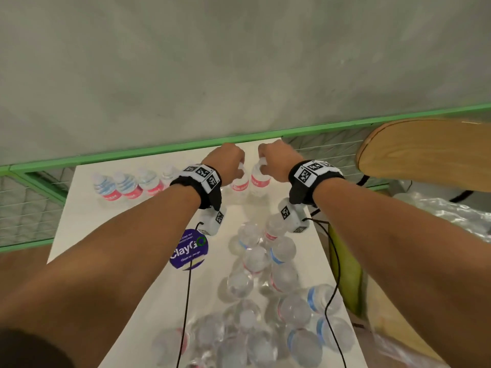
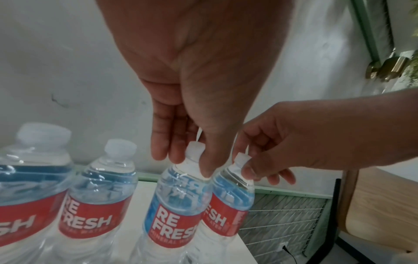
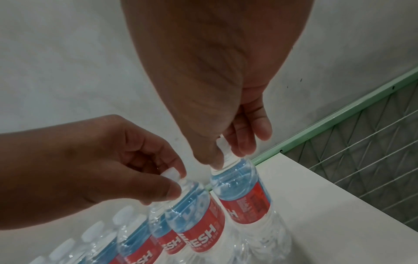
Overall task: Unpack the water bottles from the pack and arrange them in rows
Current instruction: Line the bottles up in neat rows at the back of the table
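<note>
While both arms reach across a white table [image 1: 87,208], a loose heap of clear plastic water bottles [image 1: 255,301] lies at its near end and a row of upright bottles [image 1: 127,185] stands along the far edge by a green rail [image 1: 138,155]. Each bottle is ribbed, with a white cap and a red-and-blue label reading "REFRESH MINERAL WATER". The left hand [image 1: 225,162] pinches the cap of one upright bottle [image 2: 176,201]; the right hand [image 1: 276,162] pinches the cap of the bottle just beside it [image 3: 246,194]. A round purple sticker [image 1: 189,249] reads "ClayGo".
</note>
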Demonstrator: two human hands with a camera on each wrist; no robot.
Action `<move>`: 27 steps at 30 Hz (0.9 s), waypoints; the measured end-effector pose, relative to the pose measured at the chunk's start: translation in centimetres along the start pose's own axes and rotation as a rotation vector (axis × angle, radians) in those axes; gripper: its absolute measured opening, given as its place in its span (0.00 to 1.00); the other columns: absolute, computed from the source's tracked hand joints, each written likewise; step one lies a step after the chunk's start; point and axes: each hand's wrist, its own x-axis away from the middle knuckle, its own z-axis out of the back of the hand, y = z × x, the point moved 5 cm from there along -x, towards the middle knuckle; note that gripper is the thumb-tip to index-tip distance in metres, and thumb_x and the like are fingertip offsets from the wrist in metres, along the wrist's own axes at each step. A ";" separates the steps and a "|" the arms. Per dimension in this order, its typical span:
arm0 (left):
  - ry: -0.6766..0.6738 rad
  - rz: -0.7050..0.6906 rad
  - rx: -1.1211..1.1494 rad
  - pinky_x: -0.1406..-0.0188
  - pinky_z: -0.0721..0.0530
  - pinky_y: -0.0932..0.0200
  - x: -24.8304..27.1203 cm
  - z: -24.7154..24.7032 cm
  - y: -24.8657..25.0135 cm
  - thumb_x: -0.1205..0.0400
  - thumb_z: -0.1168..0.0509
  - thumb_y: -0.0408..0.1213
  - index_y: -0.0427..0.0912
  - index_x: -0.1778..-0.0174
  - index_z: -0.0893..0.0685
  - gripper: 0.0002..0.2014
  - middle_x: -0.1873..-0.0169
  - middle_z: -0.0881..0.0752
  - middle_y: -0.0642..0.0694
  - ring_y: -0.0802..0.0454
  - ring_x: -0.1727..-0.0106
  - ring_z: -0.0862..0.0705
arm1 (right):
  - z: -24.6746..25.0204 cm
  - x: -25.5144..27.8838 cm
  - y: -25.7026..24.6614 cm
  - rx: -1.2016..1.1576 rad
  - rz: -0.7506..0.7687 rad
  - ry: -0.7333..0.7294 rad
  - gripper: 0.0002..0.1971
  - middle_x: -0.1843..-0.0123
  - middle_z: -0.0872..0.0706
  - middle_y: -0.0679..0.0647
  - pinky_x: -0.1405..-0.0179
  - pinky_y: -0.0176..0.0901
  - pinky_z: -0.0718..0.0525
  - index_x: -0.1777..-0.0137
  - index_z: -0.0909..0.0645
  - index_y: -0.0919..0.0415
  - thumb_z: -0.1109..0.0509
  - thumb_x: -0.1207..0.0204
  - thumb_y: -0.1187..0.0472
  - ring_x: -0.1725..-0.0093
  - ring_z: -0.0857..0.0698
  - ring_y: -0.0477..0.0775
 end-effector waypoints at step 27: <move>-0.005 0.003 -0.166 0.41 0.28 0.47 -5.0 -2.1 -2.5 0.21 0.29 0.50 0.48 0.43 0.13 0.14 0.49 0.14 0.45 0.42 0.45 0.17 | -2.3 -5.7 2.3 -0.033 0.083 -0.032 0.14 0.45 0.15 0.61 0.53 0.50 0.17 0.43 0.20 0.61 0.29 0.23 0.53 0.48 0.16 0.64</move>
